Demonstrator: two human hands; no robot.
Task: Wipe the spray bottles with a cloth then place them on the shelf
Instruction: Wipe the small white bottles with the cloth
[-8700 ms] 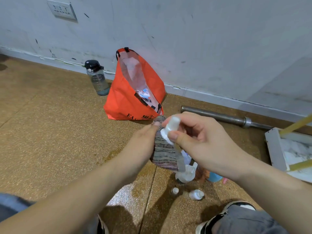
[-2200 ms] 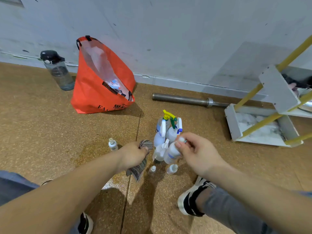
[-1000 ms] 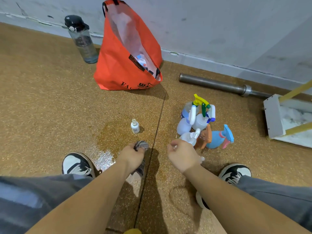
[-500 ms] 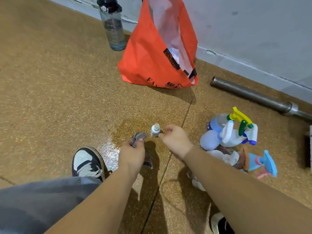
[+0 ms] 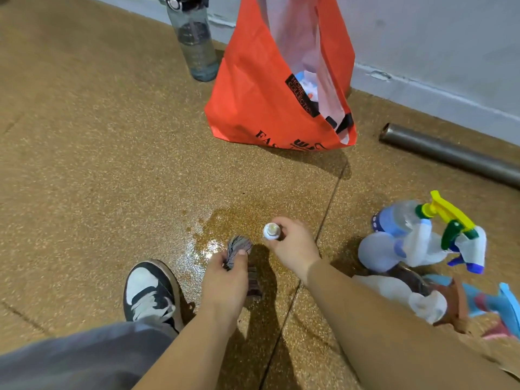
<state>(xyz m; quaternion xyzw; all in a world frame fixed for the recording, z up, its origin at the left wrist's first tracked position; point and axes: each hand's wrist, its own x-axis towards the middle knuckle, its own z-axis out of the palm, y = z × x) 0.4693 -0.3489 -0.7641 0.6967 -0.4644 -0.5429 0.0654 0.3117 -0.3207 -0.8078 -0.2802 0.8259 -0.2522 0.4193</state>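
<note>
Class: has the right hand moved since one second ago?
Yes. The right hand crossed the floor seam leftward, from the spray bottles to the small bottle it grips.

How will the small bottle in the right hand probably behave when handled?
The small bottle pinched by the right hand looks tiny, so probably light. Being narrow, it may tip easily if pushed. The wet patch nearby suggests it could be slippery.

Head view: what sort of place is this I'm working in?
Probably a gym or workout room: a thick steel bar, perhaps a barbell, lies by the wall, the floor is speckled rubber-like matting, and a sports water bottle stands nearby.
</note>
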